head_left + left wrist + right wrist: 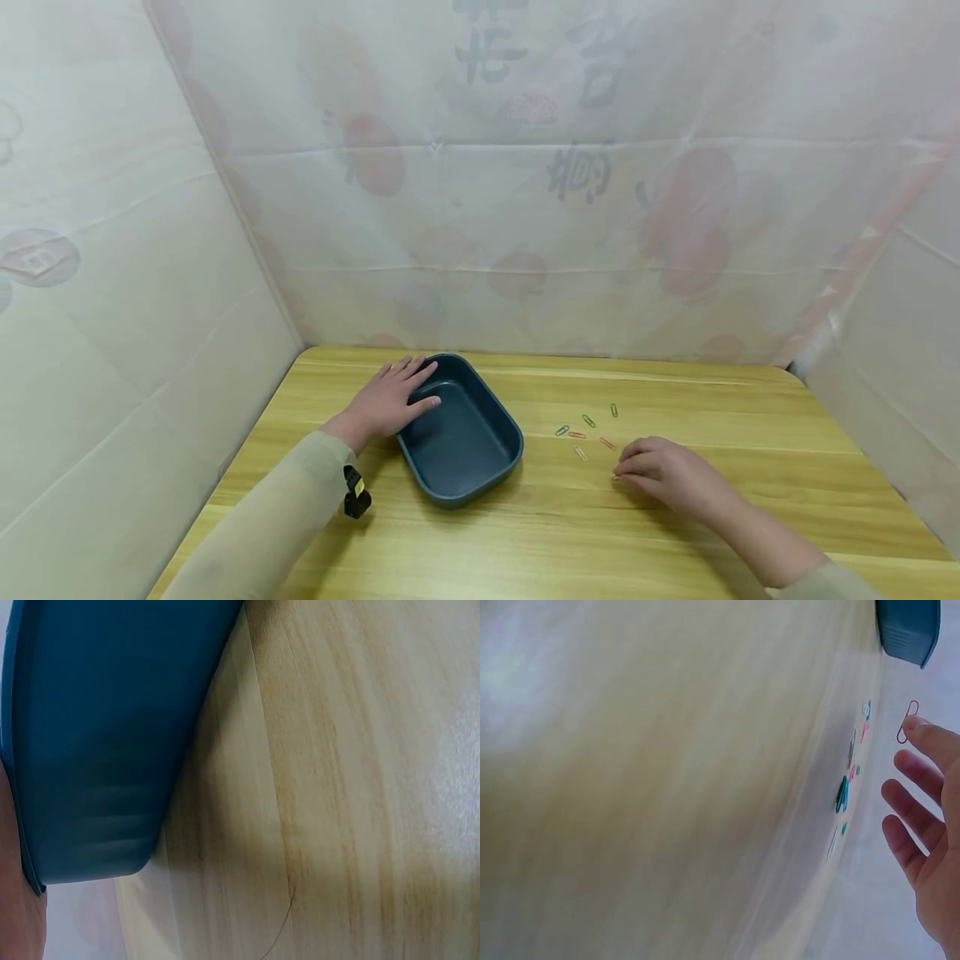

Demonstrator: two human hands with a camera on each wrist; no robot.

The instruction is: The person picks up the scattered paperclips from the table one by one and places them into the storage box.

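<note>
From my remote seat, nearest the camera on the light wooden table, I see my right hand lying knuckles-up, fingers bent down toward the tabletop. A small red wire paper clip sits right at the index fingertip in the right wrist view; whether the fingers actually pinch it, I cannot tell. In that view the fingers look spread and only loosely curved.

Just beyond that hand, slightly to its left, lies a loose scatter of coloured wire paper clips, flat on the wood and apart from one another: blue, red, green and a pale one among them.

Further left stands the dark blue-grey rounded rectangular plastic tray, set at an angle, well apart from my right hand and near the clips. My left hand rests on the tray's far-left rim, fingers straight and fanned, fingertips reaching over the edge into the basin. The left wrist view shows only the tray's outer wall against the wood.

Behind everything rises the pale printed fabric backdrop.
</note>
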